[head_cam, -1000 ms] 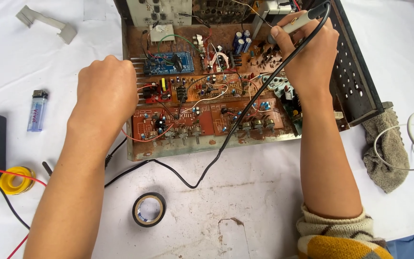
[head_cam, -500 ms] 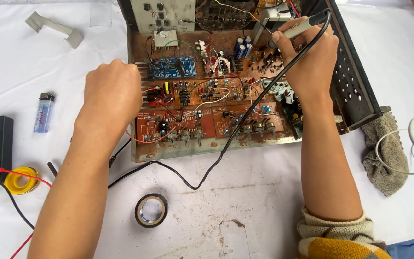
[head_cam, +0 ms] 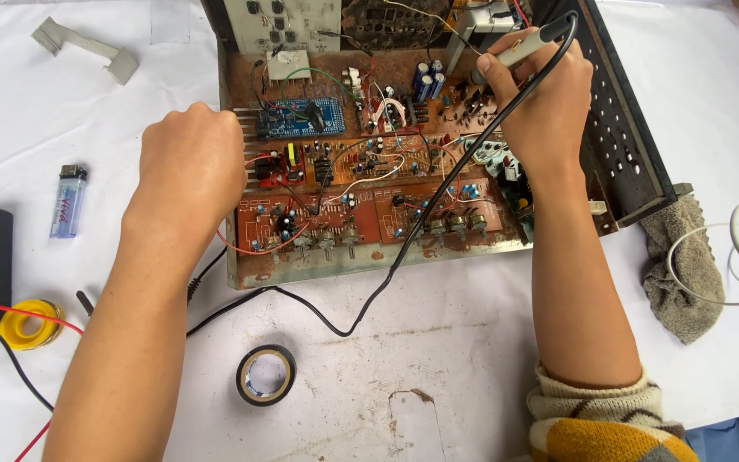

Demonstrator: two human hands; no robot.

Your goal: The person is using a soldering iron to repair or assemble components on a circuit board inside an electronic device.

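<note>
head view: right hand (head_cam: 540, 103) pinches the soldering iron (head_cam: 519, 50) over the chassis's (head_cam: 387, 252) far right corner, left hand (head_cam: 190, 162) fisted at its left edge, contents unclear; best keep the cord (head_cam: 412, 231) slack, off parts.

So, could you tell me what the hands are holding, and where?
Right hand grips the soldering iron by its handle. Left hand is a fist; contents can't be told.

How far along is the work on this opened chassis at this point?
Done: the chassis is open, its circuit boards exposed. In hand: the right hand holds a corded soldering iron at the upper boards; the left hand rests fisted at the chassis's left edge. Left: tape roll, solder spool and lighter lie untouched.
</note>
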